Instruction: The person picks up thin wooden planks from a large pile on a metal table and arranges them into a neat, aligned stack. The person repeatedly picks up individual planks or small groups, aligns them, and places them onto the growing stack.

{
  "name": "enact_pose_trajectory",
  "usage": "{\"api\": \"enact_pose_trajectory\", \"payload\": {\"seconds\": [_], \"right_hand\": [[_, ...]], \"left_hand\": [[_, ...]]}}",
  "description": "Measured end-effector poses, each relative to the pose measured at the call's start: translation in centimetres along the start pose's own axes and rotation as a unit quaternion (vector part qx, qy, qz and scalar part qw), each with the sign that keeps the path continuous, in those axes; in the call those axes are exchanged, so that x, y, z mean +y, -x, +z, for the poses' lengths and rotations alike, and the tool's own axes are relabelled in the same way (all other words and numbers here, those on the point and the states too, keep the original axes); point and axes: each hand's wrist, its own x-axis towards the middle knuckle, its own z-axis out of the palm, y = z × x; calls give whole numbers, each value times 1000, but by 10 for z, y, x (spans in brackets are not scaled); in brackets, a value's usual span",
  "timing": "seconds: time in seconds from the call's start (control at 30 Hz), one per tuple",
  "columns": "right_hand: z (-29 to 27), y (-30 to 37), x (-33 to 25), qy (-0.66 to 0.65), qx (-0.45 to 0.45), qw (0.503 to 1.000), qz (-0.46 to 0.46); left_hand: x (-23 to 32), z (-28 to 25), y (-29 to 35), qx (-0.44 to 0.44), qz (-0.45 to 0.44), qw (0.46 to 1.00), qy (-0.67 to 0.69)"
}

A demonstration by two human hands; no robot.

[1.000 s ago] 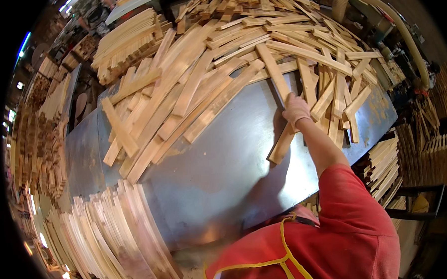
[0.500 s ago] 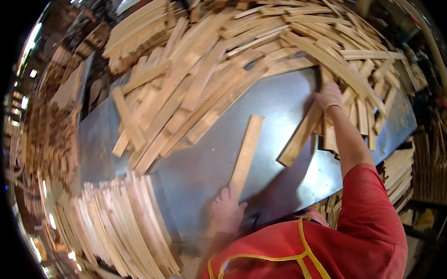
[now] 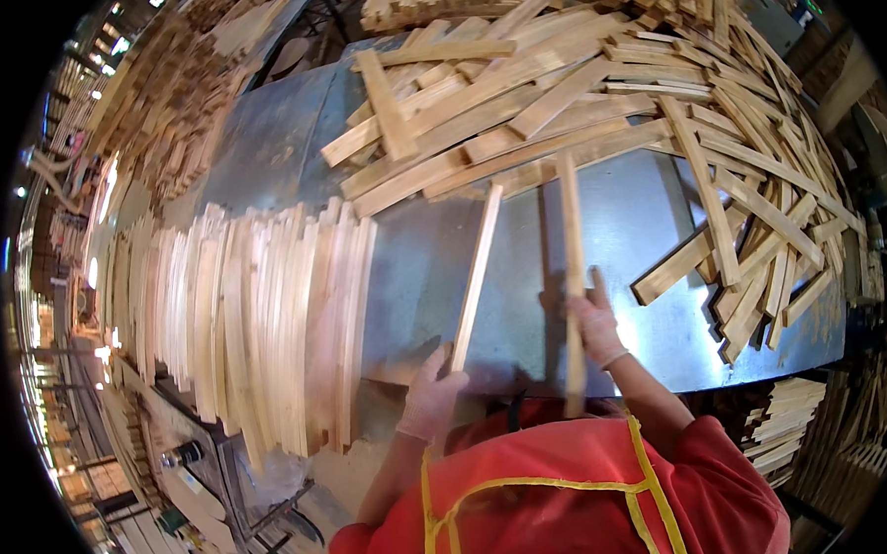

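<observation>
My gloved left hand (image 3: 433,392) is closed round the lower end of a narrow wooden slat (image 3: 480,265), which stands on edge and points away from me over the metal table (image 3: 624,225). To its right, my gloved right hand (image 3: 595,328) grips a second wooden strip (image 3: 571,252) near its lower part. That strip points away from me too, its near end close to my apron. The two pieces are apart, with bare metal between them. Just left of my left hand stands a long row of pale slats (image 3: 267,324), set on edge side by side.
A loose heap of wooden strips (image 3: 555,104) covers the far side of the table and runs down its right side (image 3: 758,224). More stacked wood (image 3: 781,421) sits below the table's right edge. At the lower left is a dark metal frame (image 3: 224,475).
My right hand has come back from the heap at the right with a strip in it. My left hand still holds its slat, now turned on edge. The view has swung left.
</observation>
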Motion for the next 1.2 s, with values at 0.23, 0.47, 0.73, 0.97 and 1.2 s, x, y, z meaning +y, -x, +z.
{"api": "enact_pose_trajectory", "payload": {"seconds": [0.23,0.47,0.73,0.97,1.2], "right_hand": [[162,31,85,493,-270,827,-22],[249,-26,132,559,-502,647,-132],[105,-139,-78,546,-27,779,-306],[-126,-197,-160,653,314,673,-149],[-67,-97,-79,-34,133,987,-86]], "left_hand": [[-19,-73,14,106,-12,987,-117],[-4,-107,2,243,142,801,-528],[-23,-117,-10,242,98,755,-602],[20,-89,-26,205,116,761,-605],[103,28,-153,87,225,794,-557]]}}
